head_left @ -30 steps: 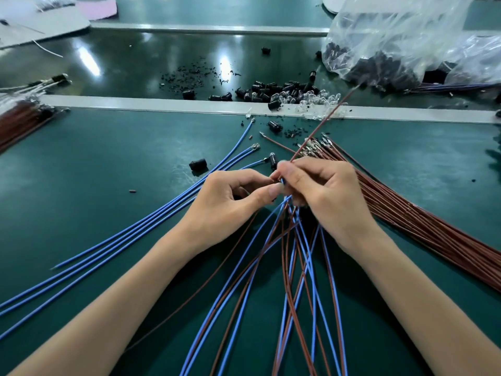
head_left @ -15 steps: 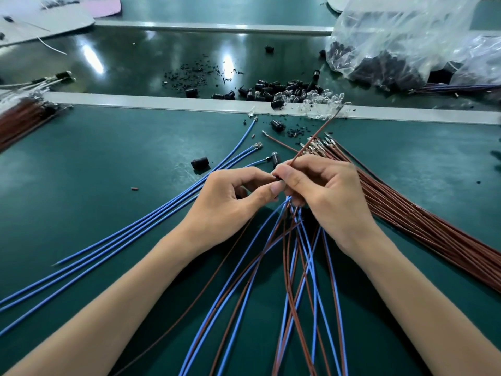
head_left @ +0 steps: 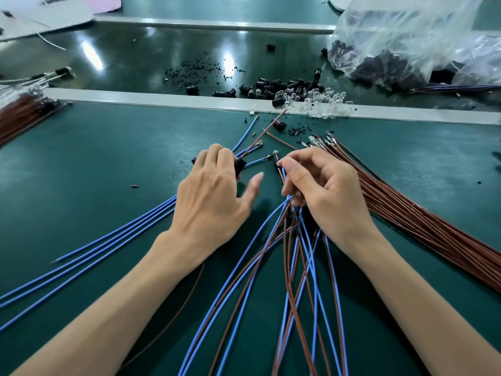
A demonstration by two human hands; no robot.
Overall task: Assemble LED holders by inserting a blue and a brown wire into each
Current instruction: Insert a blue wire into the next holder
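Bench surroundings on my feed.
Dark green table mat crossed by a pale grey metal strip; I see a crumpled clear plastic bag far right, a pink sheet far left.

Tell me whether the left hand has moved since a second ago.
Yes. The left hand, gripping a black plastic LED holder, has shifted left and forward, off the right hand, over the loose blue wires near their tips.

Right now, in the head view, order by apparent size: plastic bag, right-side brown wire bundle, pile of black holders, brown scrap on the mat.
1. plastic bag and brown wire bundle: too alike, bundle nearer the camera
2. pile of black holders
3. brown scrap
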